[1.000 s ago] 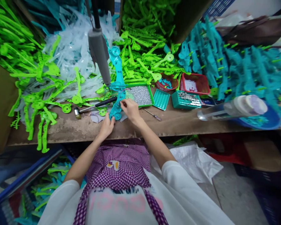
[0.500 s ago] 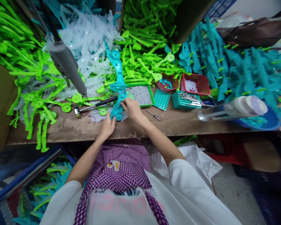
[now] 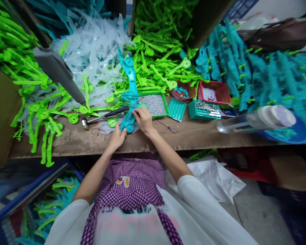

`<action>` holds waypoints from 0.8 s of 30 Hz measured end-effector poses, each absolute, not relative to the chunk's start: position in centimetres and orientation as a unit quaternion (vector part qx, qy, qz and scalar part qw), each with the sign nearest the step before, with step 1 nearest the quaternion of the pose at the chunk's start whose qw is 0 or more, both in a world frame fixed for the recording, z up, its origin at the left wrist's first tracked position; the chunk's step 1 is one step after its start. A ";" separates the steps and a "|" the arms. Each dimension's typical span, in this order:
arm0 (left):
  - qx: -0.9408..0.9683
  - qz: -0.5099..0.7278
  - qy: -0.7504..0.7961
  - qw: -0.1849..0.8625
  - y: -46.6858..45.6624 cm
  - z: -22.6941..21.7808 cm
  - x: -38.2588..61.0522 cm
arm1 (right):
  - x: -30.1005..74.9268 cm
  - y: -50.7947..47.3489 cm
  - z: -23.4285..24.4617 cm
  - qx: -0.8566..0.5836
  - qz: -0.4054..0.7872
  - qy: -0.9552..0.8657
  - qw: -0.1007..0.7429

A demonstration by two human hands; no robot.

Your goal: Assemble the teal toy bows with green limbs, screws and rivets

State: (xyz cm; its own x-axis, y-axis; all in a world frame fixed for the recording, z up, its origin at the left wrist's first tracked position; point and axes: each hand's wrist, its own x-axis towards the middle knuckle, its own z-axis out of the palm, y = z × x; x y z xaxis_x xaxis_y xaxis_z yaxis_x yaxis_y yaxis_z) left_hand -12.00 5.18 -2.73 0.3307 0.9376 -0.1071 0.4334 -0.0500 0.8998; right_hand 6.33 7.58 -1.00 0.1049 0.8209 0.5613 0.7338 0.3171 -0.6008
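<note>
A long teal plastic part (image 3: 130,92) lies on the wooden workbench (image 3: 168,136), its round end toward me. My left hand (image 3: 117,135) grips that near end, fingers curled round it. My right hand (image 3: 142,119) pinches at the middle of the teal part, where thin red wires stick out; what the fingertips hold is too small to name. A grey hanging power screwdriver (image 3: 58,73) dangles to the left, away from both hands.
A hammer (image 3: 102,116) lies left of the teal part. A green tray of small screws (image 3: 155,103), a small screwdriver (image 3: 168,126), teal and red baskets (image 3: 205,109) and a clear bottle (image 3: 257,119) sit to the right. Heaps of green, clear and teal plastic parts fill the back.
The hanging screwdriver has swung from above the teal part far out to the left. Both hands stay on the teal part, the right one fiddling at its middle.
</note>
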 end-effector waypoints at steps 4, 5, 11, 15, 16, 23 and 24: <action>0.640 0.288 0.446 0.556 5.5 -3.1 -12.2 | 6.3 6.5 -0.7 -0.597 0.055 -0.611 0.517; 0.642 0.286 0.435 0.562 5.5 -3.2 -12.3 | 6.2 6.4 -0.6 -0.600 0.056 -0.606 0.520; 0.750 0.257 0.413 0.448 6.3 -2.3 -13.0 | 6.3 6.9 -1.3 -0.607 0.083 -0.645 0.457; 0.740 0.284 0.463 0.397 7.7 -1.7 -11.4 | 6.8 7.0 -1.8 -0.595 0.047 -0.675 0.433; 0.726 0.303 0.478 0.391 8.0 -1.8 -10.8 | 6.8 7.0 -1.8 -0.591 0.028 -0.684 0.426; 0.661 0.375 0.508 0.406 7.7 -3.7 -8.6 | 7.5 6.6 -1.4 -0.550 -0.054 -0.767 0.325; 0.657 0.384 0.507 0.405 7.5 -3.9 -8.6 | 7.6 6.6 -1.4 -0.547 -0.063 -0.772 0.318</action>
State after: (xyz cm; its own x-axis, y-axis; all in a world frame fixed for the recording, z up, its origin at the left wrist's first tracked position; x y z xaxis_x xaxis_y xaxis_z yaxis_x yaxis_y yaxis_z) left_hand -8.57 7.55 -3.92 0.1924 0.9768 0.0935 0.3549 -0.1581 0.9214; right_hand 7.56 6.61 -1.42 -0.1984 0.8042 0.5603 0.8844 0.3933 -0.2513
